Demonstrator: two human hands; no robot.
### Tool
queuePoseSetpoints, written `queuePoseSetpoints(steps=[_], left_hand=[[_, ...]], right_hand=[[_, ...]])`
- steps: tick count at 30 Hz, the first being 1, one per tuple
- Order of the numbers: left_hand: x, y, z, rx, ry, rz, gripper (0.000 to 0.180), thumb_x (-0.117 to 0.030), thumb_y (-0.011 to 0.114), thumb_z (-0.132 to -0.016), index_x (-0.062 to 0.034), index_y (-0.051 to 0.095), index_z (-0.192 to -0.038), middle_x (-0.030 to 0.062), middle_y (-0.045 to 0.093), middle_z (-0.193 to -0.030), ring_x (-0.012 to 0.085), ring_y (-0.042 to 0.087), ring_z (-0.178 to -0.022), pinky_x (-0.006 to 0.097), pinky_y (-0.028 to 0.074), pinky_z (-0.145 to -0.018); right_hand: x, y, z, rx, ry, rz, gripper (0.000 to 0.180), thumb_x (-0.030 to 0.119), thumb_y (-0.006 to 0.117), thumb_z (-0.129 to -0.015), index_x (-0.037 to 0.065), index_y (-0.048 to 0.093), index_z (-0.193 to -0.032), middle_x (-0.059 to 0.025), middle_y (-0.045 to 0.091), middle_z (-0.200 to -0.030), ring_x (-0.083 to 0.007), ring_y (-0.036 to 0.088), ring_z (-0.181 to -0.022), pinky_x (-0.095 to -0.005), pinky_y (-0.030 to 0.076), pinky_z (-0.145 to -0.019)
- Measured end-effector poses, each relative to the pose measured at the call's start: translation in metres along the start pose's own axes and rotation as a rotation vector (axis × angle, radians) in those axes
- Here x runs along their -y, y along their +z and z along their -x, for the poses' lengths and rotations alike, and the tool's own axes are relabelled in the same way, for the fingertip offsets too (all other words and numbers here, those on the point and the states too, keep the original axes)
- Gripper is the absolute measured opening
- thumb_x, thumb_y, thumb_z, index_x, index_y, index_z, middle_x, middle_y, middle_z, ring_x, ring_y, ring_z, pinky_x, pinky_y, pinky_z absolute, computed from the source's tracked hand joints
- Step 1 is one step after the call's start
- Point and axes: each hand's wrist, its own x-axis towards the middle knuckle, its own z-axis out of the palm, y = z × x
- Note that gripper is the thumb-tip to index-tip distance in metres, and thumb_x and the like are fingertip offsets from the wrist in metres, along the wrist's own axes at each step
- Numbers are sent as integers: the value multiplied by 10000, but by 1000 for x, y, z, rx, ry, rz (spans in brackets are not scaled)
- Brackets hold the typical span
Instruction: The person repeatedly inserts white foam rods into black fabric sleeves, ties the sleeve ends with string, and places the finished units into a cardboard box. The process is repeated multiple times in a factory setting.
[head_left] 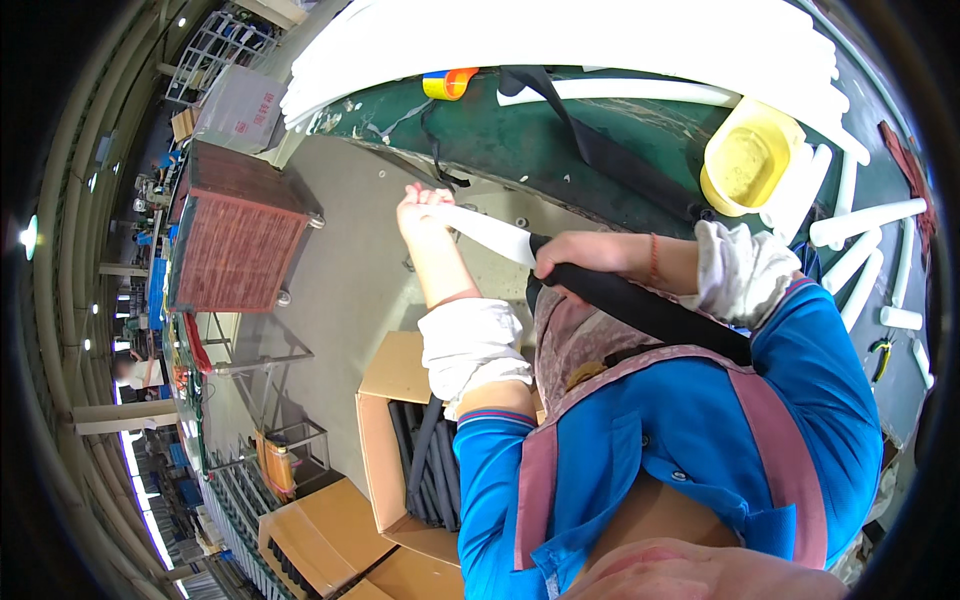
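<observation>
A white foam tube (490,232) stretches slantwise in front of my body, its far end in my closed left hand (426,212). A black fabric sleeve (640,310) covers the tube's nearer part and runs back to the right along my apron. My right hand (590,258) is wrapped round the sleeve close to its open edge, where the white tube comes out. Another black strip of fabric (610,165) lies across the green bench (400,110) beyond my hands.
White foam tubes (580,30) are piled along the bench's far side; shorter pieces (865,222) lie at right. A yellow tub (750,155), an orange tape roll (452,83) and pliers (881,360) rest there. Left are a brown cart (240,235) and a cardboard box (378,450) of black tubes (432,470).
</observation>
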Motion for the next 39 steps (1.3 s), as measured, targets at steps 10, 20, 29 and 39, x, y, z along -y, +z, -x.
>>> queuePoseSetpoints(steps=[10, 20, 29, 39], left_hand=[[-79, -80, 4, -52, 236, 81, 398, -434, 421, -955, -78, 449, -781, 13, 419, -590, 175, 444, -517, 381, 475, -624], [20, 12, 53, 387, 154, -86, 222, -264, 627, -859, -73, 514, -848, 22, 501, -678, 150, 487, -572, 300, 459, -537], [-128, -53, 11, -204, 564, -73, 172, -215, 571, -847, -82, 462, -848, 57, 493, -656, 215, 519, -587, 363, 472, -557], [-300, -157, 140, -329, 1117, 247, 439, -429, 461, -892, -30, 473, -1075, 128, 562, -873, 285, 583, -864, 461, 493, -776]], right_hand=[[-21, -6, 73, -66, 197, 78, 279, 249, 629, -776, -20, 600, -845, -90, 608, -669, -168, 600, -565, -278, 473, -525], [1, 3, -26, 2, -46, 158, 276, 235, 693, -733, -21, 603, -783, -64, 604, -674, -152, 585, -581, -268, 452, -527], [-5, 0, 60, 199, 55, 299, 138, 133, 631, -733, 2, 628, -689, -44, 603, -620, -107, 553, -551, -262, 440, -519], [-38, -64, 195, -502, -117, 275, 218, 141, 678, -775, -32, 589, -873, 8, 571, -701, -64, 522, -643, -230, 427, -569]])
